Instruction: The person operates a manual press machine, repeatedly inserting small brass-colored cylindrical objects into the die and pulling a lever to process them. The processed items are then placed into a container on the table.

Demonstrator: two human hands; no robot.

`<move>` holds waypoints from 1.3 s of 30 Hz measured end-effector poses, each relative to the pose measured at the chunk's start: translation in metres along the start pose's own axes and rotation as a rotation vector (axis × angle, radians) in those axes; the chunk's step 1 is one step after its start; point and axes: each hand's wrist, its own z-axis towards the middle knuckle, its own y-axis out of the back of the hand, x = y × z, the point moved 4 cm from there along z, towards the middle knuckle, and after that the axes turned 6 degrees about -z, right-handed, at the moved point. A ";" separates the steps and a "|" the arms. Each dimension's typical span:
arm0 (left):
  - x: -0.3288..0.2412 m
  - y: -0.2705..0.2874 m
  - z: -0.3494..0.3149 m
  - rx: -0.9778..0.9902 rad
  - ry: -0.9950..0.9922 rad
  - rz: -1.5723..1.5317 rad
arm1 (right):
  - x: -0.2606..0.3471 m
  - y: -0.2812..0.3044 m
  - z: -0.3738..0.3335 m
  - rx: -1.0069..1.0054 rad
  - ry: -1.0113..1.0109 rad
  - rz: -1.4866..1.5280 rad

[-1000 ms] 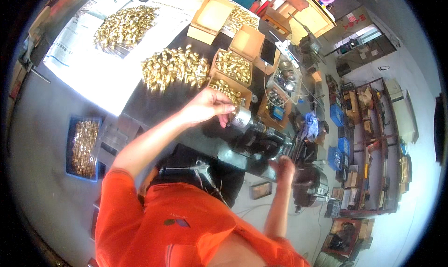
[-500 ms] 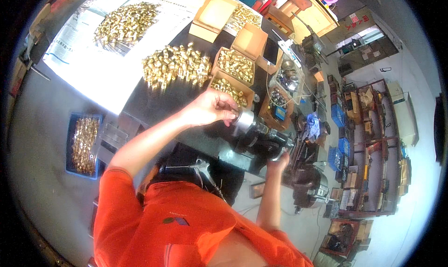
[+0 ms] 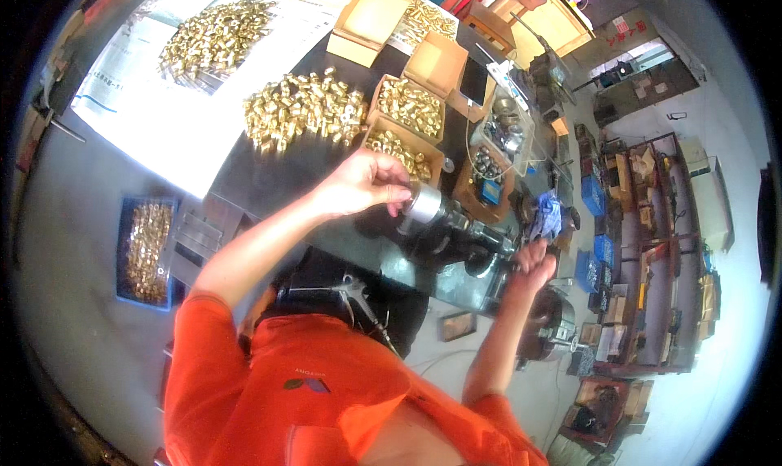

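Machine [image 3: 489, 239] and table meet at the middle of the frame, the dark metal body along the near edge of a broad black table [image 3: 265, 181], placed there, I'd judge, so the person can work close in. Newspaper [image 3: 175, 128] spreads over the table's upper left, probably to keep the heap of brass pieces [image 3: 218, 42] off the bare top. Just off the table, at the lower left of the frame, a blue bin [image 3: 123, 258] holds more small pieces; its walls likely stop them rolling away.

Two brown boxes [image 3: 437, 168] full of brass pieces stand side by side just above the machine, near enough to the left hand for a short reach. That left hand [image 3: 362, 181] has its thumb and fingers bent in at the left end of a silver drum [image 3: 424, 203] on the machine, as though steadying something there; whether a small piece sits between the fingertips I cannot tell. The right hand [image 3: 533, 266], fingers curled, is by the machine's other end, right of centre; whether it grasps a part I cannot make out from here. Smallest are the loose brass pieces, piled above the left hand.
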 end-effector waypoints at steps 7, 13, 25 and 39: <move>0.004 -0.007 0.001 -0.046 -0.009 0.001 | -0.047 0.063 0.070 -0.203 0.079 -0.204; 0.004 -0.007 -0.001 -0.105 -0.003 -0.037 | -0.065 0.044 0.050 -0.241 0.050 -0.396; 0.010 -0.005 -0.006 -0.192 -0.007 -0.128 | 0.001 -0.013 0.006 0.066 0.235 -0.158; 0.003 -0.004 -0.001 -0.220 0.018 -0.110 | -0.062 0.070 0.042 -0.274 0.151 -0.810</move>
